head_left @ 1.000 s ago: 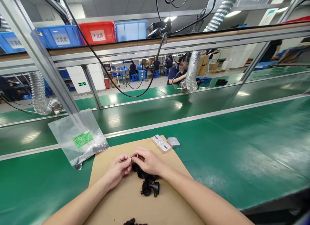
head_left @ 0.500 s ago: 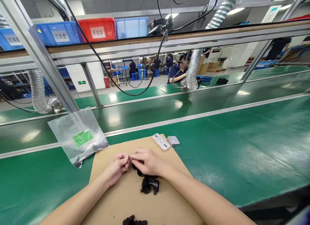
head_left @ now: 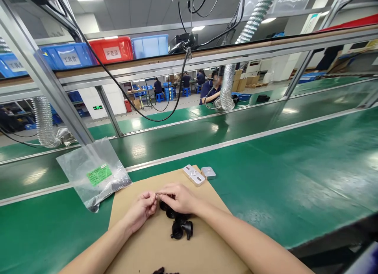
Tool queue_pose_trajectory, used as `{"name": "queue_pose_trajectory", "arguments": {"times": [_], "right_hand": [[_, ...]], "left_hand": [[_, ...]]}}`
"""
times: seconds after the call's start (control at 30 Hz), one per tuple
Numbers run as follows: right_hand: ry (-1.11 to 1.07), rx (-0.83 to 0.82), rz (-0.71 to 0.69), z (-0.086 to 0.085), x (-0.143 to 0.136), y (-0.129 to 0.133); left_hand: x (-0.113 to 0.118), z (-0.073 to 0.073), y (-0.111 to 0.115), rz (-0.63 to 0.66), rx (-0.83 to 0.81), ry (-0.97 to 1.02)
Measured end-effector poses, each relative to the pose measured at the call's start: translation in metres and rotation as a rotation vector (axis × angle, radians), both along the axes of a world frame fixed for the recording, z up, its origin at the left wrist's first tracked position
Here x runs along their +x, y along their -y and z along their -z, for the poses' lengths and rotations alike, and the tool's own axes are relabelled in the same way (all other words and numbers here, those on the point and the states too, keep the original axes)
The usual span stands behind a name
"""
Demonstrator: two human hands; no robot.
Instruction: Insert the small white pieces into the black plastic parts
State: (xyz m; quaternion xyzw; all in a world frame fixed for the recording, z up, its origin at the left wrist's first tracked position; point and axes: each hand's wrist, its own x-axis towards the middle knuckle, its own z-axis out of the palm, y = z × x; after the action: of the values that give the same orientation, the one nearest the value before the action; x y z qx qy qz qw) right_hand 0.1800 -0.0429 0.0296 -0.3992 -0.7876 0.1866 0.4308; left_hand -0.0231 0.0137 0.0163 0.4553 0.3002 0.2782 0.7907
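My left hand (head_left: 144, 209) is closed in a pinch over the brown cardboard sheet (head_left: 141, 248). My right hand (head_left: 178, 198) meets it fingertip to fingertip, its thumb and forefinger pressed together. Whatever tiny piece lies between the fingertips is too small to name. Under and beside my right hand are black plastic fittings (head_left: 181, 229) with round openings, partly covered by the palm. Another black part (head_left: 161, 271) shows at the bottom edge, mostly cut off.
A clear plastic bag (head_left: 97, 175) with a green label and dark small parts lies to the left. Beyond my hands stand a silvery two-slot block (head_left: 193, 175) and a smaller square one (head_left: 208, 173). Labelled bins (head_left: 110, 49) line the overhead shelf; a co-worker (head_left: 210, 91) sits across the bench.
The camera view has tilted up slightly, so the shelf sits lower and the near black part is more cut off. Both hands keep nearly the same pinched pose.
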Motion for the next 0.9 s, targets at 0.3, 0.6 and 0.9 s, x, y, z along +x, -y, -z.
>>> {"name": "queue_pose_trajectory", "arguments": {"times": [0.3, 0.6, 0.9], "right_hand": [[-0.012, 0.000, 0.027, 0.003, -0.001, -0.003], [-0.216, -0.168, 0.007, 0.008, -0.004, -0.005], [-0.312, -0.249, 0.120, 0.013, 0.002, -0.008]], "left_hand": [[-0.004, -0.004, 0.005, 0.077, 0.112, -0.123], [-0.018, -0.030, 0.000, 0.309, 0.208, -0.289], [-0.038, -0.080, 0.079, 0.682, 0.916, -0.739]]}}
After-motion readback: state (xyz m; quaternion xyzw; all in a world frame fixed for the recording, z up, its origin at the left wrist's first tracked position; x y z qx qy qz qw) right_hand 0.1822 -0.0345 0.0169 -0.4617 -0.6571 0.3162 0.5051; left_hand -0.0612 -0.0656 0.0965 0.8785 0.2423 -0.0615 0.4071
